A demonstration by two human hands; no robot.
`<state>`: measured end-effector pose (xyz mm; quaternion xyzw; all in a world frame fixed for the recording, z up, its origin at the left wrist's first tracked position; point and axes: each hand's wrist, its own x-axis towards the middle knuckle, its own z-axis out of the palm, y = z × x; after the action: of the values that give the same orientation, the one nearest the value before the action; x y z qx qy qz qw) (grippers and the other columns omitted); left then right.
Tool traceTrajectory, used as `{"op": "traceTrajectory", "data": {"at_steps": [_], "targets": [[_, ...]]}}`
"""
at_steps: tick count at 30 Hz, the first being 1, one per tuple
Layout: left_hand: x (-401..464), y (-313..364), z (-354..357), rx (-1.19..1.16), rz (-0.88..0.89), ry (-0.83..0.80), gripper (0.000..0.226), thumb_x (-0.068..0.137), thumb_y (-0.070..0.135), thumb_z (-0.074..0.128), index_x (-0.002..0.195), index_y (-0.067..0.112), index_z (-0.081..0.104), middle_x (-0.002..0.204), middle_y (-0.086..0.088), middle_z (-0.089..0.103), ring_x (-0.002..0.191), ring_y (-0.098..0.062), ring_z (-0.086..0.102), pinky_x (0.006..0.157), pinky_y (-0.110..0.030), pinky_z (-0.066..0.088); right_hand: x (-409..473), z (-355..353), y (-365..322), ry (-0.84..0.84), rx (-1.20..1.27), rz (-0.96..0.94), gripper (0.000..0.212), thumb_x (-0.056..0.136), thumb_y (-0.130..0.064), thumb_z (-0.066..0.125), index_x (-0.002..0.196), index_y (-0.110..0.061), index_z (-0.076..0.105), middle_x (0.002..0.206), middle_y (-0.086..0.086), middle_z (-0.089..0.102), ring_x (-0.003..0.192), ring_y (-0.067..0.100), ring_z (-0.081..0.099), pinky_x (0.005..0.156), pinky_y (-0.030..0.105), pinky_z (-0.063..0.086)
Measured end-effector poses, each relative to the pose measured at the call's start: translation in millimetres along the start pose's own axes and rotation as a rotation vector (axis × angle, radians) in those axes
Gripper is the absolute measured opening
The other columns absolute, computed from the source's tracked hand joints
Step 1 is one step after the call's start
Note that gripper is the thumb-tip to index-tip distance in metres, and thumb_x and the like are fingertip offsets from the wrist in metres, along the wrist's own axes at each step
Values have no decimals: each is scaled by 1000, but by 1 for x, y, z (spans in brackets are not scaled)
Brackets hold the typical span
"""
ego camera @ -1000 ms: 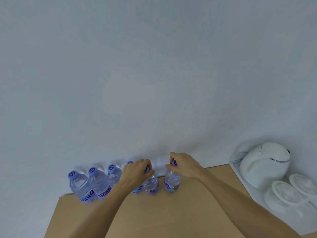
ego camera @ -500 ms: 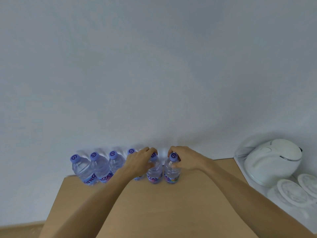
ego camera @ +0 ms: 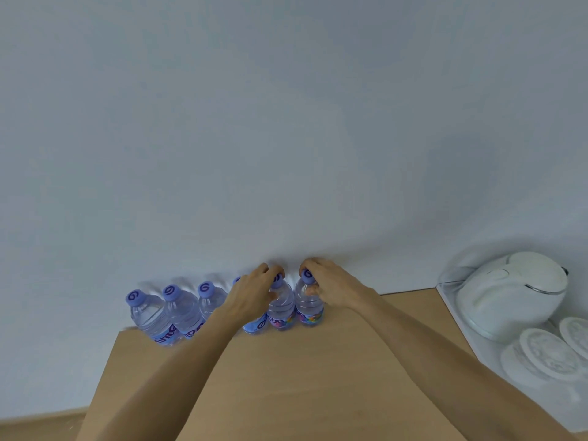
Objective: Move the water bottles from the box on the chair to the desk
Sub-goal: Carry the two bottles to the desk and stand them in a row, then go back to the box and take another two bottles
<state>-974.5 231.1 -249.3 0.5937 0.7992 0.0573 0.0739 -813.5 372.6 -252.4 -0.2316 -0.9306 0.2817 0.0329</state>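
Observation:
Several clear water bottles with purple caps stand in a row along the back edge of the wooden desk [ego camera: 302,383], against the white wall. My left hand [ego camera: 251,294] grips the neck of one bottle [ego camera: 281,305] near the right end of the row. My right hand [ego camera: 331,286] grips the cap and neck of the rightmost bottle [ego camera: 309,305]. Both held bottles stand upright on the desk, touching each other. Left of my hands, three bottles [ego camera: 149,313] stand free, and a fourth is mostly hidden behind my left hand. The box and chair are out of view.
A white tray [ego camera: 458,316] lies at the desk's right side, holding a white kettle [ego camera: 512,297] and upturned covered cups [ego camera: 541,348]. The white wall rises directly behind the bottles. A strip of floor [ego camera: 41,424] shows at the lower left.
Both hands brought their two bottles back against the wall and closer together, in line with the row. The view shifted slightly, showing more of the desk.

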Motion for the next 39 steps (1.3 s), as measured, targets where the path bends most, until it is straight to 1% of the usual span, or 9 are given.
{"op": "traceTrajectory", "data": {"at_steps": [6, 11, 16, 19, 21, 25, 31, 35, 39], "targets": [[-2, 3, -4, 1, -32, -32, 39, 92, 25, 56, 130, 25, 45, 114, 0, 54, 89, -29, 59, 74, -40, 51, -2, -1, 0, -17, 33, 4, 30, 86, -8, 65, 112, -13, 52, 114, 0, 49, 96, 22, 52, 83, 34, 48], [-11, 4, -13, -97, -92, -15, 50, 94, 36, 54, 140, 32, 35, 120, 4, 55, 98, -25, 61, 73, -37, 50, -6, -4, -1, -59, 52, 26, 37, 88, -14, 66, 123, -14, 51, 120, 5, 50, 102, 24, 53, 89, 35, 47], [-25, -4, -31, -236, -107, 148, 26, 94, 40, 54, 120, 34, 55, 98, 18, 59, 84, -8, 58, 70, -29, 49, -14, -18, -8, -71, 39, 57, 41, 89, -32, 65, 123, -16, 49, 109, 3, 56, 90, 19, 54, 78, 31, 46], [-34, -7, -49, -278, -92, 210, 15, 94, 43, 53, 108, 42, 56, 90, 24, 60, 77, -4, 58, 62, -23, 42, -21, -32, -19, -15, -65, 115, 38, 93, -38, 57, 127, -21, 48, 113, -1, 57, 93, 17, 55, 81, 34, 47], [-38, -8, -63, -323, -77, 232, 12, 93, 43, 53, 105, 45, 54, 90, 25, 60, 71, -3, 60, 63, -25, 44, -28, -42, -28, 33, -124, 151, 35, 95, -43, 53, 125, -25, 48, 110, -4, 58, 91, 17, 55, 81, 35, 46], [-40, -1, -95, -466, 34, 276, 12, 92, 38, 58, 104, 42, 56, 92, 19, 61, 61, -3, 61, 65, -24, 51, -51, -60, -50, 155, -169, 192, 36, 94, -50, 52, 123, -30, 49, 102, -10, 58, 88, 14, 56, 75, 32, 41], [-40, 34, -144, -606, 299, 350, 15, 90, 35, 63, 105, 38, 60, 91, 19, 62, 75, 0, 59, 61, -8, 44, -109, -95, -80, 407, -220, 275, 34, 91, -57, 51, 119, -36, 49, 99, -18, 53, 78, 3, 50, 67, 26, 34], [-35, 81, -171, -688, 480, 350, 14, 90, 34, 63, 102, 41, 60, 90, 21, 62, 80, -1, 59, 65, -6, 44, -169, -123, -94, 524, -267, 367, 34, 91, -56, 51, 119, -36, 50, 100, -18, 54, 83, 4, 53, 68, 26, 37], [-37, 146, -187, -754, 666, 322, 14, 90, 36, 63, 102, 41, 61, 92, 25, 61, 81, -4, 61, 65, -12, 46, -241, -147, -102, 607, -304, 491, 33, 92, -54, 52, 120, -35, 51, 101, -18, 54, 84, 5, 54, 73, 27, 44]]}}
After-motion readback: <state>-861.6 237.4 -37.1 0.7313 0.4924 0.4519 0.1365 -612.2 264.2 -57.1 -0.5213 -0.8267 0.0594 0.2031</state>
